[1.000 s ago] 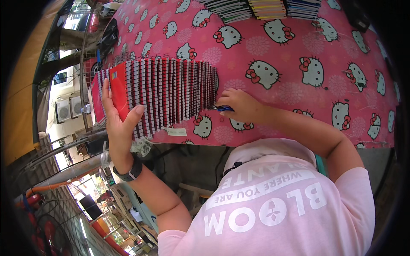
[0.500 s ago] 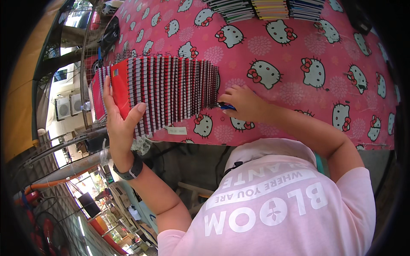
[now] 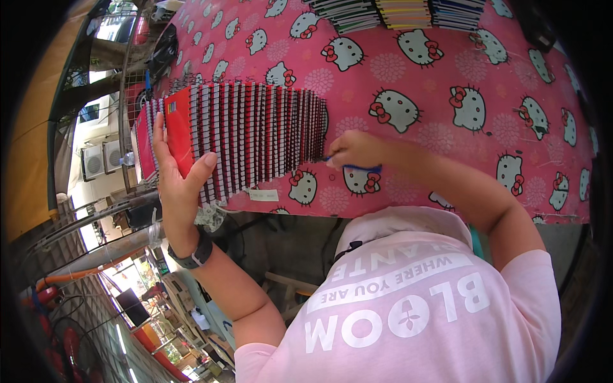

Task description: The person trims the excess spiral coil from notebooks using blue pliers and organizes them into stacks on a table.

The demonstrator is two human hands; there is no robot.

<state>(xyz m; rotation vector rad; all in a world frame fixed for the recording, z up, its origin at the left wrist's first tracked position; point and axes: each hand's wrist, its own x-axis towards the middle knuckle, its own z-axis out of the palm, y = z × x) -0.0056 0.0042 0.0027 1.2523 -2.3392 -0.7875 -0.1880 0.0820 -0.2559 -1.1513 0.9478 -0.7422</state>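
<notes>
A long row of spiral-bound notebooks (image 3: 255, 131) with red covers stands packed together on the pink table, wire bindings facing up. My left hand (image 3: 182, 182) lies with fingers stretched along the row's left end, palm and fingers against the red cover (image 3: 179, 124) of the end notebook, thumb apart. At the row's narrow right end, my right hand (image 3: 357, 150) is closed around a blue-handled tool (image 3: 367, 169) that looks like pliers. Its tip points at the notebooks' lower right corner; whether it touches a wire is too small to tell.
The table is covered with a pink cat-print cloth (image 3: 434, 137). Stacks of green, yellow and blue-edged notebooks (image 3: 403, 14) stand at the far edge. A white paper slip (image 3: 263, 195) lies near the front edge. A dark object (image 3: 166, 48) sits at the far left.
My right hand has shifted slightly and turned, and more of the blue handle now shows below it. My left hand and the notebook row have hardly moved.
</notes>
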